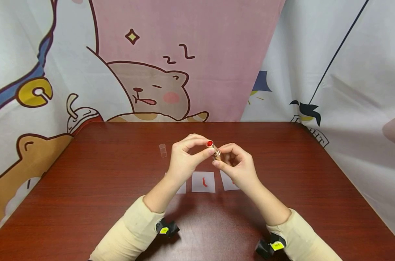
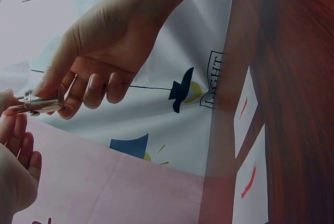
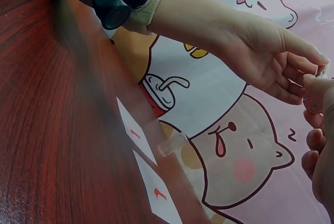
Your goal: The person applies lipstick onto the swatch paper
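Both hands hold a gold lipstick (image 1: pixel 216 153) up over the table, its red tip facing up and toward the left. My left hand (image 1: pixel 183 158) pinches the upper end of the tube between thumb and fingers. At the lower end, the thumb and fingers of my right hand (image 1: pixel 241 167) grip the base. In the left wrist view the shiny tube (image 2: pixel 46 102) lies sideways between the two hands. The fingers largely cover the lipstick in the right wrist view. Below the hands is a white paper square (image 1: pixel 197 182) with a red stroke on it.
Another paper (image 1: pixel 182 187) lies partly behind the left forearm, and a third paper (image 1: pixel 227 181) with a red mark is partly covered by the right hand. A clear plastic cylinder (image 1: pixel 163 150) is left of the hands. A printed cloth (image 1: pixel 223 54) hangs behind the brown table (image 1: pixel 298 163).
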Tool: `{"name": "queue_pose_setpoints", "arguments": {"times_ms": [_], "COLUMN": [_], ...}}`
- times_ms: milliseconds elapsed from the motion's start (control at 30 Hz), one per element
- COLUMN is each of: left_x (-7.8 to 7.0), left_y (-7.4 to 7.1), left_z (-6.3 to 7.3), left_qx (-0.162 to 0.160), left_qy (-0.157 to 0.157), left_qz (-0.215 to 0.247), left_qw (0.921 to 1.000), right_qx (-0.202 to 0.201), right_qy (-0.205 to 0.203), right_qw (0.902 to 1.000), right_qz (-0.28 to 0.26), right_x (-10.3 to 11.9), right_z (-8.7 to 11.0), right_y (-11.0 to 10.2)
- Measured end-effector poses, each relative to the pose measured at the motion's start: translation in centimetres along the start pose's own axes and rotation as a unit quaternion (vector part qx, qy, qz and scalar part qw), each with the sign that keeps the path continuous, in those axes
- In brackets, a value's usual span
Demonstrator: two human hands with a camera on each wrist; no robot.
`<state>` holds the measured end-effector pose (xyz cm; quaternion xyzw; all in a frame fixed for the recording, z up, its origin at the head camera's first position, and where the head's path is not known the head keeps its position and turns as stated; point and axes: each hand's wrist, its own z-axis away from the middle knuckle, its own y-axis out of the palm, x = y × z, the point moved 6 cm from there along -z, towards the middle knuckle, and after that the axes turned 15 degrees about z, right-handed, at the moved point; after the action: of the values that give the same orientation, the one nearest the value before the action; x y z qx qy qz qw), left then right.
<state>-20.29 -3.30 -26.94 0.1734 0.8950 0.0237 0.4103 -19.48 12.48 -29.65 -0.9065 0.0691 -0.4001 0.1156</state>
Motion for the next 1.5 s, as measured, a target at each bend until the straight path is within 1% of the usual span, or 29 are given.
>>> {"name": "queue_pose_setpoints", "arguments": {"times_ms": [200, 400, 533, 633, 733, 1167, 1333, 1500], "left_x": [0.02, 0.04, -0.07, -0.10, -0.06, 0.03, 0.09, 0.19], "left_y": [-0.03, -0.03, 0.00, 0.00, 0.00, 0.01, -0.06, -0.11], "left_z": [-0.10, -0.19, -0.22, -0.22, -0.22, -0.20, -0.17, -0.11], "left_qx": [0.004, 0.010, 0.010, 0.011, 0.012, 0.011, 0.009, 0.005], "left_qy": [0.003, 0.006, 0.010, 0.012, 0.012, 0.008, 0.005, 0.002], "left_qz": [-0.004, -0.007, -0.006, -0.007, -0.007, -0.007, -0.006, -0.007], "left_qw": [1.0000, 0.9999, 0.9999, 0.9998, 0.9998, 0.9999, 0.9999, 1.0000], "right_qx": [0.017, 0.049, 0.080, 0.100, 0.109, 0.097, 0.091, 0.084], "right_qy": [0.008, -0.019, -0.024, -0.015, -0.009, -0.010, -0.010, 0.000], "right_qw": [0.9997, 0.9977, 0.9959, 0.9947, 0.9939, 0.9952, 0.9957, 0.9962], "right_qz": [0.018, 0.042, 0.035, 0.018, 0.011, 0.006, 0.017, 0.022], "right_x": [0.13, 0.27, 0.20, 0.06, -0.04, -0.08, -0.08, -0.05], "right_z": [-0.10, -0.36, -0.43, -0.44, -0.38, -0.32, -0.33, -0.32], "right_y": [-0.19, -0.47, -0.43, -0.28, -0.17, -0.17, -0.17, -0.18]}}
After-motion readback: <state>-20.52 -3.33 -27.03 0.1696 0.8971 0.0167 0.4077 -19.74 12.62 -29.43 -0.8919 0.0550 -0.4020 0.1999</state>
